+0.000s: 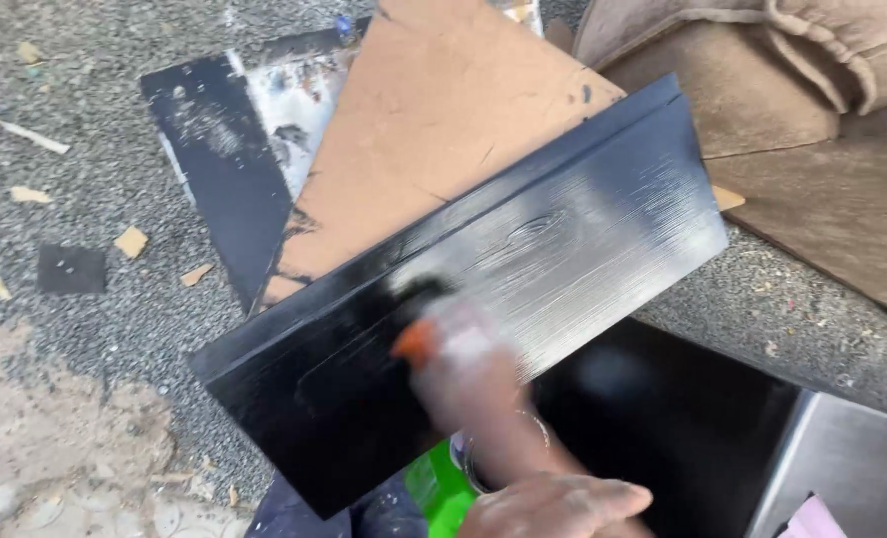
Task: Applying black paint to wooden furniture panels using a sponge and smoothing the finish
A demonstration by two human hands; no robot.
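Two hands are showing at the bottom of the view, nearest the camera: one hand point(553, 508) is lying low at the frame edge, fingers stretched out rather flat, and I cannot tell whether it is the left or the right, nor whether it is gripping anything, since a bright green object point(442, 490) is sitting just beside it without a clear grasp showing. The other hand point(468, 374) is blurred with motion and is closing around a paintbrush with an orange ferrule point(416, 342), pressing its bristles onto the black-painted wooden board point(483, 289); which side it belongs to is also unclear. The board is lying tilted, its lower left corner toward the person and its upper right end far away, so long strokes are running along the grain, where wet streaks are glinting. It is resting raised on a brown hardboard sheet point(434, 120) and a paint-smeared black panel point(229, 169), which are keeping its edges off the gritty floor point(95, 289). Open room is lying left of the board, where only wood chips and a small black square point(71, 269) are scattered. To the right a grey metal surface point(852, 468) is crowding in, and farther off a tan cloth point(762, 70) is bunching beside the board's far corner.
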